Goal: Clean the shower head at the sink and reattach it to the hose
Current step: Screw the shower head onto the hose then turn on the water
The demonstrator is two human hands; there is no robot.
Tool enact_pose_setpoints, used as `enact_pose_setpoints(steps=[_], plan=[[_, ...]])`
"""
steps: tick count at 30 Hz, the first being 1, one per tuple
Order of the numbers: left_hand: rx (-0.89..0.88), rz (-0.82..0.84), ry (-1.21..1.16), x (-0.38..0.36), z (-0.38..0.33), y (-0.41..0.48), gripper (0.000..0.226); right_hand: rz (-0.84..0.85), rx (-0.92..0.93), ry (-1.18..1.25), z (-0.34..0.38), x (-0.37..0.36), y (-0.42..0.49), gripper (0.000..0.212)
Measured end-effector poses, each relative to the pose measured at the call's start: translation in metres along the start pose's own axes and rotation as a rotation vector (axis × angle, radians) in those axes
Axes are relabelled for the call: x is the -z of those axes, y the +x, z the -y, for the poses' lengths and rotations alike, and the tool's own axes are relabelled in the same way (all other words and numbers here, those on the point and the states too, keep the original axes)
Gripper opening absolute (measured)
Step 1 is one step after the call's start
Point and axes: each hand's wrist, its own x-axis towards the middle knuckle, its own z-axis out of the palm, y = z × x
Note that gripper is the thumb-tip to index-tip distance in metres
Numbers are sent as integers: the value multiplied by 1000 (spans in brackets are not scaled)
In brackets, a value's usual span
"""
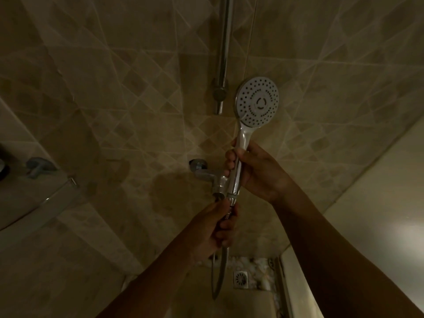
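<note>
- In a dim, tiled shower corner, I am watching through the head camera as a person is holding the shower head point(257, 104) upright before the wall point(114, 88), its white spray face turned toward the lens.
- The right hand point(254, 173) is gripping the chrome handle around its middle, fingers wrapped round the left side and the thumb lying across the front.
- The left hand point(215, 228), just below, is clenching the top end of the hose point(220, 271), with thumb and forefinger pinching the metal fitting point(232, 201) right under the handle's base.
- The fitting is meeting the bottom of the handle; whether the thread is engaged I cannot tell in this light.
- The hose is hanging from the left fist in a loop toward the floor.
- Behind the hands, the mixer tap point(206, 175) is jutting from the wall, partly hidden by the right hand's fingers.
- The slide rail point(223, 53) is running up the wall just left of the spray face, apart from it.
- A square floor drain point(241, 279) is showing low in the frame, right of the hose loop, set in pebbled flooring.
- At far left, a small blue object point(37, 166) is sitting near a glass shelf point(34, 203).
</note>
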Motion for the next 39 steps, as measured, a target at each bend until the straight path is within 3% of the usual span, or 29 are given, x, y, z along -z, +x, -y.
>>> enact_pose_setpoints(steps=[8, 11, 17, 20, 23, 26, 30, 32, 35, 37, 39], plan=[[-189, -266, 413, -1, 8, 8, 26, -130, 14, -315, -7, 0, 8, 17], [-163, -217, 343, 1, 8, 8, 25, -90, -15, -285, -3, 0, 8, 20], [-53, -32, 88, 4, -3, 9, 31, 29, -53, 51, 7, 5, 4, 15], [-72, -114, 245, -2, -8, 12, 31, -68, -31, -4, 7, 6, 6, 17], [-197, -326, 547, -9, -8, 18, 29, -273, 33, -223, 2, 4, 11, 15], [-237, -414, 636, -14, -6, 22, 18, -422, 124, -427, -4, 0, 14, 17], [-199, -232, 439, -16, -12, 18, 30, -376, 153, -393, 5, -4, 11, 18], [-138, -110, 270, -17, -17, 16, 29, -197, 90, -198, 11, -7, 9, 14], [-55, 111, 75, -19, -23, 14, 32, 86, 13, 240, 15, -12, 7, 28], [-30, 241, -10, -21, -25, 12, 33, 164, -8, 409, 15, -12, 6, 39], [-24, 282, -26, -22, -24, 11, 32, 221, -19, 430, 10, -12, 4, 42]])
